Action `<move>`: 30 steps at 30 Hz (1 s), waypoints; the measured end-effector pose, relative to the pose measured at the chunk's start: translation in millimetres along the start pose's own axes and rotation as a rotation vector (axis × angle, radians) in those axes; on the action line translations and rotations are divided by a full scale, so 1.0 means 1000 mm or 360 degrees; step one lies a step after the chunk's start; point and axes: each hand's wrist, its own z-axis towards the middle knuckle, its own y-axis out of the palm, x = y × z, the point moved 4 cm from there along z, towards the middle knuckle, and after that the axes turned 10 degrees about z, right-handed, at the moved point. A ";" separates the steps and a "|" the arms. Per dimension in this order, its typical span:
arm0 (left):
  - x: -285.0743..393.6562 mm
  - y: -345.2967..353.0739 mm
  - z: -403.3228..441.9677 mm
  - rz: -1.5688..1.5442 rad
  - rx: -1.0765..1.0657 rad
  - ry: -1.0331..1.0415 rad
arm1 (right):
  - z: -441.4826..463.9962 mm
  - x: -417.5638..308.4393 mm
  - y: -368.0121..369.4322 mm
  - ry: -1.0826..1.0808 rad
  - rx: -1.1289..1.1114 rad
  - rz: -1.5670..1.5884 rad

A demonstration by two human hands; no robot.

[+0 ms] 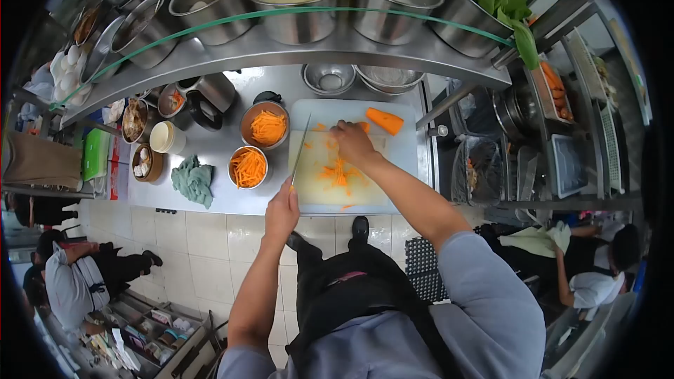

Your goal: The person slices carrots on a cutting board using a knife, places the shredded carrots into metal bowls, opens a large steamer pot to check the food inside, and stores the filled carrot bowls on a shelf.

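My left hand (pixel 282 209) is closed round the handle of a kitchen knife (pixel 302 149), its blade pointing away over the left edge of the cutting board (pixel 401 168). On the board, my right hand (pixel 353 143) has its fingers curled down on a piece of carrot (pixel 364 127), mostly hidden under them. Cut carrot strips (pixel 342 174) lie in a loose heap nearer to me. A larger peeled carrot chunk (pixel 385 121) rests at the board's far right. Left of the board stand two metal bowls of carrot strips (pixel 268 128), one nearer than the other.
A green cloth (pixel 192 181), a bamboo steamer (pixel 147 164) and a dark-handled metal jug (pixel 210 95) occupy the left of the steel counter. Overhead, a steel shelf (pixel 295 56) holds several metal pots. Other people stand behind me on both sides.
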 end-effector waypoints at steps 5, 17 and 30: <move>0.020 -0.003 -0.009 0.0238 -0.0213 0.0080 | -0.045 -0.016 -0.033 0.0044 -0.0175 0.0641; 0.045 0.024 -0.080 0.0206 0.0049 -0.0040 | -0.081 0.002 -0.012 -0.0134 -0.0108 0.0500; 0.015 0.091 -0.132 -0.1262 -0.0270 -0.0827 | -0.082 -0.035 0.009 0.0313 -0.0169 0.0743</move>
